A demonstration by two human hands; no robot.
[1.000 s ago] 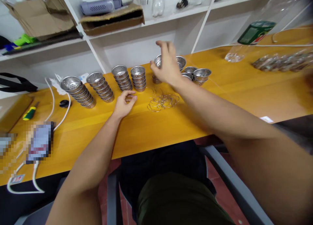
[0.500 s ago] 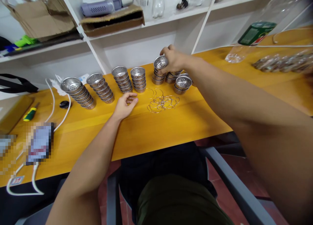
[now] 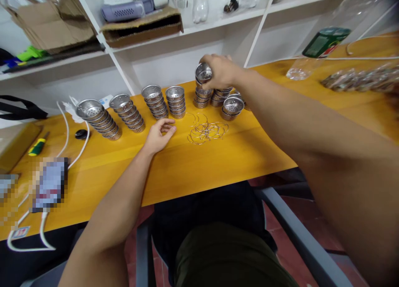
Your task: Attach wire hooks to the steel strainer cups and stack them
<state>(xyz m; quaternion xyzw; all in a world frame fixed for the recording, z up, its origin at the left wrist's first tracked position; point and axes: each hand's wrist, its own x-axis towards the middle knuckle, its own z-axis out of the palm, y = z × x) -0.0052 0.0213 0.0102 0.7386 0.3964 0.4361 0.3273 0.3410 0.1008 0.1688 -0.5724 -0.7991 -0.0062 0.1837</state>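
The right hand (image 3: 222, 71) reaches far forward, arm stretched, fingers curled around a perforated metal cup (image 3: 203, 73) lifted just above a short stack (image 3: 202, 98). The left hand (image 3: 158, 134) rests on the table (image 3: 193, 166), fingers loosely bent, empty, wire rings (image 3: 207, 130) beside its fingertips.

head cam | looks forward and down | close over yellow tabletop (image 3: 218, 162) | shelves (image 3: 193, 29) behind
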